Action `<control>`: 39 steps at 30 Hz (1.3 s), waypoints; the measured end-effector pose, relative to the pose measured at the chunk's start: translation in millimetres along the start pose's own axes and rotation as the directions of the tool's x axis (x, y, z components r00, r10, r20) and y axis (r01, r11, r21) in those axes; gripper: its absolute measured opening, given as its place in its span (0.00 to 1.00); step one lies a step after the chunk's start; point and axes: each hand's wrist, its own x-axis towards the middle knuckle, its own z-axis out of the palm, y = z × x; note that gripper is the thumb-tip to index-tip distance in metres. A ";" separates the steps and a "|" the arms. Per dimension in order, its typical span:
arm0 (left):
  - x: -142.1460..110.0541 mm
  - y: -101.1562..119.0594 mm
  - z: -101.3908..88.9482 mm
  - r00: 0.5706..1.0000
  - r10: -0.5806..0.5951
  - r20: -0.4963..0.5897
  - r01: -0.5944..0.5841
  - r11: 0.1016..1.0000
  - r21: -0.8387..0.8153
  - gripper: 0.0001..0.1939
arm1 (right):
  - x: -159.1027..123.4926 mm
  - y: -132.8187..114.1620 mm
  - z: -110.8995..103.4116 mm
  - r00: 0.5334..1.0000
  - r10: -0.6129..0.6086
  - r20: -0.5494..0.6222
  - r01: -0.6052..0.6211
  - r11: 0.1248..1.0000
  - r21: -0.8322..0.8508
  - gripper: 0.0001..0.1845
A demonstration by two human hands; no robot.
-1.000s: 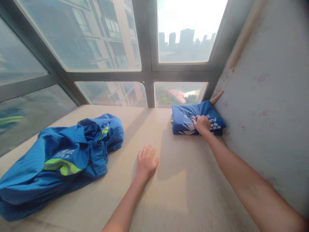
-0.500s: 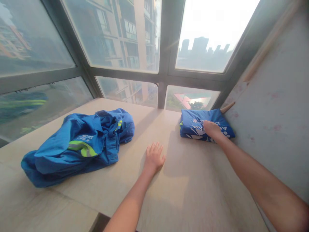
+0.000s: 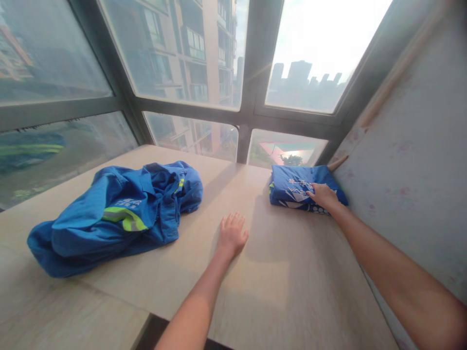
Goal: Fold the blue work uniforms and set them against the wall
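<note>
My left hand point(image 3: 232, 236) lies flat on the wooden surface with its fingers spread, holding nothing. My right hand point(image 3: 324, 195) rests on top of a neatly folded blue garment point(image 3: 288, 176) at the back right. Its thumb and a finger show a little apart, pointing left across the cloth; the other fingers are mostly hidden. White lettering and graphics mark the folded garment, and a bit of yellow-green shows at its left edge. To the left lies a crumpled blue work jacket point(image 3: 83, 214) with yellow-green and grey reflective strips, apart from both hands.
The pale wood-grain surface point(image 3: 204, 272) has a dark gap point(image 3: 153, 333) at its front edge. Framed windows point(image 3: 242, 97) rise behind and to the left. A patterned wall point(image 3: 408, 194) borders the right, with a wooden piece point(image 3: 338, 163) sticking out behind the folded garment.
My right hand has shifted slightly over the folded garment, and its thumb and finger now show more apart. My left hand stays flat in place. The view has tilted slightly.
</note>
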 end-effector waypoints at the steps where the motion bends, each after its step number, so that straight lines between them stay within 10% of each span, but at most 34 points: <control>1: 0.0 -0.2 0.4 1.000 0.000 0.001 0.000 1.000 0.001 0.27 | 2.6 -3.3 3.7 1.000 0.013 0.000 -0.013 1.000 -0.010 0.22; 12: -0.6 -0.1 -0.4 1.000 0.005 0.025 -0.005 1.000 -0.001 0.28 | 23.0 -18.4 28.9 0.998 0.062 0.026 -0.063 0.997 0.051 0.16; 28: -0.7 0.1 -1.6 1.000 -0.002 0.011 0.002 0.999 -0.051 0.27 | -9.1 6.5 -24.8 0.993 -0.068 -0.102 0.068 0.998 -0.002 0.12; 39: -1.6 0.1 -0.7 1.000 0.003 0.021 -0.002 0.999 -0.052 0.28 | -28.9 1.8 41.7 0.966 -0.124 -0.228 0.130 0.991 0.011 0.18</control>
